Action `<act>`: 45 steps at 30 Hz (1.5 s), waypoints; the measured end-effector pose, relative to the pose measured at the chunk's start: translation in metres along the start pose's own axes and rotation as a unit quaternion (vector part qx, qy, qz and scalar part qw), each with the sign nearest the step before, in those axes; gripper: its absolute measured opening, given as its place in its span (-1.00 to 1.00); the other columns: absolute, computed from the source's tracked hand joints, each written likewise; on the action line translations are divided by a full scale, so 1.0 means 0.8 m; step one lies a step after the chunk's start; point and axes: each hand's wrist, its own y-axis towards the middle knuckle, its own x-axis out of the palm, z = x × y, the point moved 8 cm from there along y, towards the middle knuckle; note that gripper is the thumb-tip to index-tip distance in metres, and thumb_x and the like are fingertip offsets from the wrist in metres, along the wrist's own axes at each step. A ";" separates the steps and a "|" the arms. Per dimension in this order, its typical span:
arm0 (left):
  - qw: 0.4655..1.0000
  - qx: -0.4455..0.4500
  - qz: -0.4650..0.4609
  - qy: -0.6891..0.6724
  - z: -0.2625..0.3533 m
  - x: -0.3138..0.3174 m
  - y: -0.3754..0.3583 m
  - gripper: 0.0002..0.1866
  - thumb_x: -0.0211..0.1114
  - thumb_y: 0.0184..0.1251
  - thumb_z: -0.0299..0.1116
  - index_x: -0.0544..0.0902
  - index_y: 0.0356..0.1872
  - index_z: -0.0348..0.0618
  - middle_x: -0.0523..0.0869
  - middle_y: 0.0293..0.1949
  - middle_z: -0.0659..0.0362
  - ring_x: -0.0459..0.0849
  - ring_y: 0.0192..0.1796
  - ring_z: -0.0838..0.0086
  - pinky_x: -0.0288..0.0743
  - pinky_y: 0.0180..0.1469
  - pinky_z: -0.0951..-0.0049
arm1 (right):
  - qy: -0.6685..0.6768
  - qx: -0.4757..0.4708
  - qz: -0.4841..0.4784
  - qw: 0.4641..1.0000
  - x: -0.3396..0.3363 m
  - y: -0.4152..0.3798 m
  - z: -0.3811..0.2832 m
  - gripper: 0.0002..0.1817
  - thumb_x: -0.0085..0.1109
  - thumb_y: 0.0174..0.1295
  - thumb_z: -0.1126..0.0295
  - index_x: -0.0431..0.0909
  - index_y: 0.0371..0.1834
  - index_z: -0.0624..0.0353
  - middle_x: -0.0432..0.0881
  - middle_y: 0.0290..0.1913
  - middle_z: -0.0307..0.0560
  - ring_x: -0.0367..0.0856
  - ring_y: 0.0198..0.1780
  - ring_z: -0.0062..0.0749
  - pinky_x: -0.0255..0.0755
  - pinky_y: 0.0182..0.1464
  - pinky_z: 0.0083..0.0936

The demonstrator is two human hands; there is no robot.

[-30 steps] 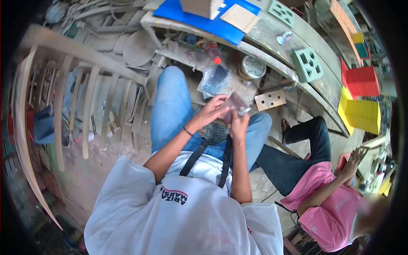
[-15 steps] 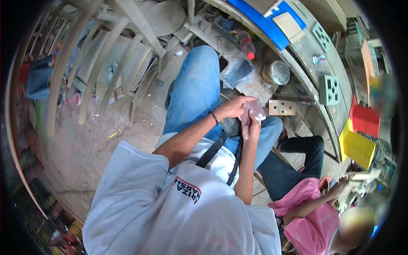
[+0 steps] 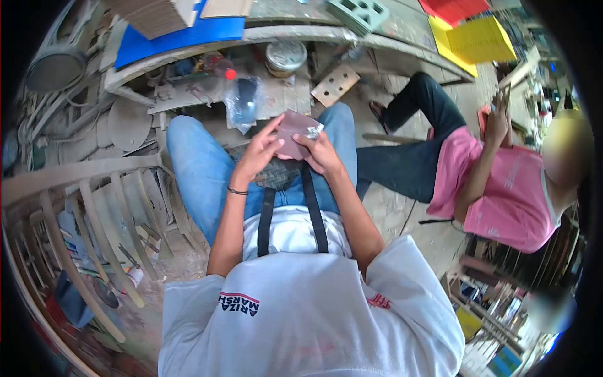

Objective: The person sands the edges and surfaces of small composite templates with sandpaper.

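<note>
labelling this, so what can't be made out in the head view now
Head view:
brown sheet: underside, turned away from the camera
right hand: some fingers, behind the brown sheet
cardboard box: cut off by the upper edge
plastic bag: contents, unclear through its shiny folds

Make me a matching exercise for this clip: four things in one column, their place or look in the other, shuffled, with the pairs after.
1. Wooden block
2. Brown sheet
3. Wristband
4. Bottle

A. Held by the left hand and right hand
B. Fitted with a red cap
C. Spotted with dark holes
D. Around the left wrist

Pairs: 1-C; 2-A; 3-D; 4-B
</note>
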 end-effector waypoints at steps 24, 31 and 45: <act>0.968 -0.159 -0.059 0.187 -0.005 0.030 -0.019 -0.70 0.23 0.37 -0.53 0.51 0.11 -0.26 0.63 -0.42 0.28 0.48 -0.53 0.71 0.38 -0.51 0.61 | -0.170 0.166 -0.187 0.953 -0.016 -0.017 0.017 -0.73 0.38 0.28 0.25 0.68 -0.20 0.26 0.74 -0.20 -0.17 0.68 -0.16 -0.53 0.58 -0.17 -0.59; 0.958 -0.093 0.017 0.272 0.032 0.024 -0.011 -0.75 0.31 0.33 -0.51 0.53 -0.01 -0.26 0.62 -0.48 0.26 0.49 -0.52 0.71 0.36 -0.52 0.58 | -0.084 0.129 -0.171 0.973 -0.007 -0.026 0.033 -0.45 0.28 0.24 0.46 0.46 0.33 0.26 0.69 0.00 0.01 0.72 -0.17 -0.48 0.62 -0.45 -0.57; 0.915 0.128 0.098 0.371 0.114 0.050 0.150 -0.84 0.20 0.47 -0.39 0.62 -0.17 -0.30 0.72 -0.41 0.10 0.67 -0.41 0.51 0.53 -0.29 0.45 | -0.755 -0.259 0.179 0.575 -0.097 0.040 -0.121 -0.36 0.15 0.04 0.59 0.56 0.27 -0.15 0.51 0.34 -0.12 0.39 0.40 -0.13 0.38 0.24 0.07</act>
